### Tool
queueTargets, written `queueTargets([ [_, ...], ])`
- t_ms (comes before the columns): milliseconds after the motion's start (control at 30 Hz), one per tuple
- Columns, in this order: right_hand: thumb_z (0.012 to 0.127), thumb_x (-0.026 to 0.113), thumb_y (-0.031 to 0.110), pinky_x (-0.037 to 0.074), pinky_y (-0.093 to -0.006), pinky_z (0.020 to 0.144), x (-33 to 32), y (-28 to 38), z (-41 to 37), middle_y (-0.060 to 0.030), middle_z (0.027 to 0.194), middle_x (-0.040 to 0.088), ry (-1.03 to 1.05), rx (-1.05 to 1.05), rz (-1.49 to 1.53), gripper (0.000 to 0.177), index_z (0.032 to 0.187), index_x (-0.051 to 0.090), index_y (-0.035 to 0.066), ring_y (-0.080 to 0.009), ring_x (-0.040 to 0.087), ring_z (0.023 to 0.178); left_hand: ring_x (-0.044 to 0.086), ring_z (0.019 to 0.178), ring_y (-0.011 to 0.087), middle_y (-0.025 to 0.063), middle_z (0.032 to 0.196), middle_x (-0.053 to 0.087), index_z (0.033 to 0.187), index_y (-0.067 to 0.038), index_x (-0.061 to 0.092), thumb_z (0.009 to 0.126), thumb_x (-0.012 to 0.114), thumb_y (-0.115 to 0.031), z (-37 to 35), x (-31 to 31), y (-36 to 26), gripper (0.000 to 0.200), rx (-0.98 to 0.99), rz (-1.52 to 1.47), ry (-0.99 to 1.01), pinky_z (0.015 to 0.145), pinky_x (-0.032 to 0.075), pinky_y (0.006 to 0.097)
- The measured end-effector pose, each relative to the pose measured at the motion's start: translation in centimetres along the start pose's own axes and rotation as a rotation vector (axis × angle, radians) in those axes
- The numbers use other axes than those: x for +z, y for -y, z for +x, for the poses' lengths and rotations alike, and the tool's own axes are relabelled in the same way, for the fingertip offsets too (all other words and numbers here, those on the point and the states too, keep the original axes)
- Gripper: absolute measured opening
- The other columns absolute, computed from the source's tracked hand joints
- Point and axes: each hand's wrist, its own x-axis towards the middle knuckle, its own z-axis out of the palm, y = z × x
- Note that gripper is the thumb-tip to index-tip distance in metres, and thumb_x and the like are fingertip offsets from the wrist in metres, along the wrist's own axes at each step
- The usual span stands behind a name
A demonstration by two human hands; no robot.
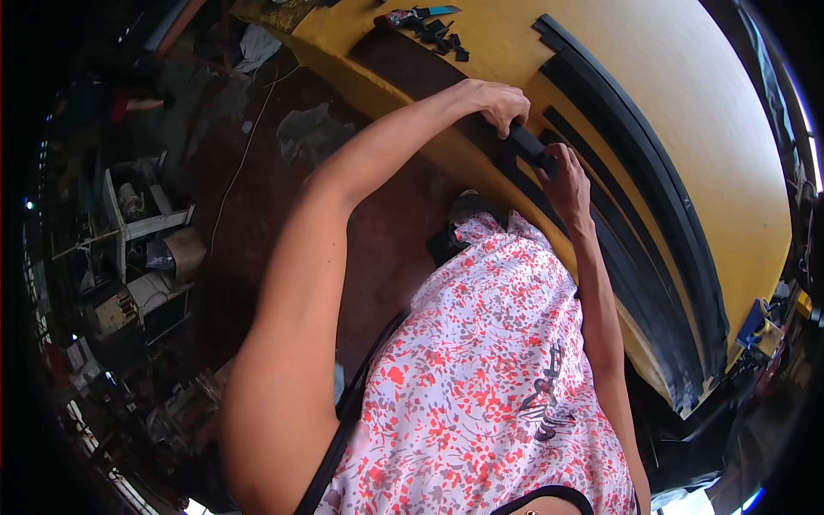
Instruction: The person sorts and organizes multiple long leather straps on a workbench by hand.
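My left hand (499, 103) is closed with its fingers bent down over one end of a short black strip (527, 142). At the other end, the fingers and thumb of my right hand (566, 180) are pinched on the same strip. It is held just above the near edge of a yellow-topped table (730, 154). Long black strips (631, 112) lie lengthwise over the table beyond and beside my right hand. Under and past my left hand runs a dark brown flat piece (403, 64). My palms hide parts of the held strip.
Small black offcuts (442, 36) lie at the table's far end beside a tool with a teal blade-like part (439, 11). A blue and yellow object (760, 330) is at the right edge. On the floor at left are a cable (245, 154) and a cluttered wooden frame (129, 215).
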Motion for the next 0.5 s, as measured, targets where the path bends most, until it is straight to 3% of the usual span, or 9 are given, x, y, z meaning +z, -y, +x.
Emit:
queueTargets([
  [333, 0.079, 0.075, 0.018, 0.054, -0.0402, 0.082, 0.0, -0.8, -0.6, -0.0101, 0.113, 0.063, -0.007, 0.006, -0.014, 0.042, 0.113, 0.051, 0.011, -0.0311, 0.062, 0.105, 0.065, 0.094, 0.0342, 0.019, 0.097, 0.069, 0.108, 0.001, 0.069, 0.066, 0.076, -0.017, 0.2, 0.8, -0.5, 0.046, -0.007, 0.016, -0.031, 0.082, 0.051, 0.0412],
  [500, 0.078, 0.076, 0.017, 0.053, -0.04, 0.083, 0.1, -1.3, -0.9, -0.0099, 0.111, 0.064, -0.009, 0.003, -0.024, 0.042, 0.113, 0.052, 0.012, -0.0306, 0.062, 0.105, 0.061, 0.101, 0.0321, 0.0124, 0.103, 0.062, 0.104, -0.002, 0.066, 0.067, 0.077, -0.018, 0.1, 1.0, -1.1, 0.042, 0.053, 0.131, -0.053, 0.087, 0.05, 0.0414],
])
